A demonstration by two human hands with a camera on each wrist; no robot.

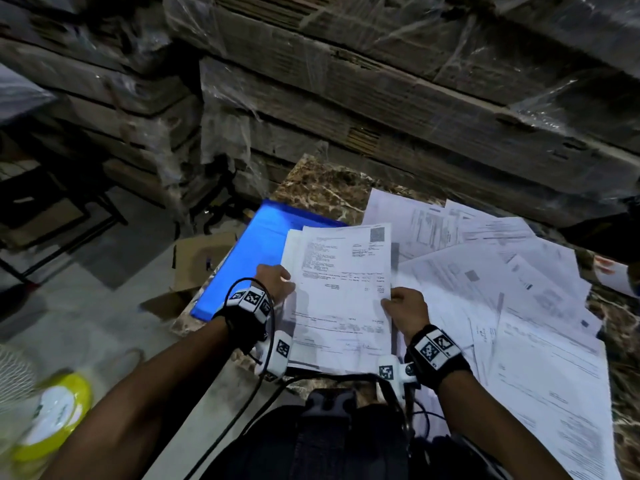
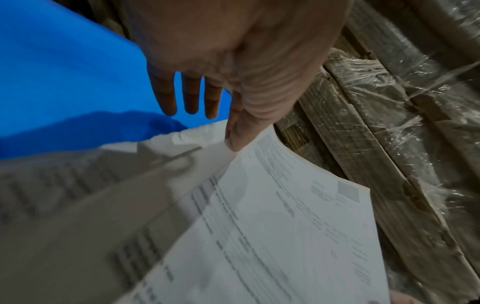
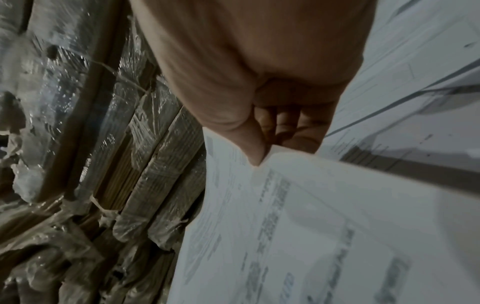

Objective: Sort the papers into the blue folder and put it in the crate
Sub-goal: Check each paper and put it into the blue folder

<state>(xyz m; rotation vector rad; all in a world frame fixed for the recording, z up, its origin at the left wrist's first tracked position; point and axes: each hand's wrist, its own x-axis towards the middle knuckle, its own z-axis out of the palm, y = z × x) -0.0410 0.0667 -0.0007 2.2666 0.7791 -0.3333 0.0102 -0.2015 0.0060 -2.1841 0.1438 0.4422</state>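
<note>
I hold a stack of printed papers (image 1: 341,292) above the near edge of a brown marble table (image 1: 322,183). My left hand (image 1: 277,284) grips the stack's left edge; its thumb (image 2: 235,135) lies on the top sheet (image 2: 280,226). My right hand (image 1: 403,306) pinches the right edge, thumb (image 3: 253,148) on top and fingers curled beneath the papers (image 3: 311,226). The blue folder (image 1: 256,251) lies flat on the table's left side, partly under the stack, and shows behind my left fingers as the blue folder (image 2: 64,82). No crate is plainly in view.
Several loose printed sheets (image 1: 519,289) are spread over the table's right half. An open cardboard box (image 1: 199,258) sits on the floor left of the table. Plastic-wrapped cartons (image 1: 381,98) are stacked close behind. A yellow-and-white object (image 1: 55,414) is on the floor at lower left.
</note>
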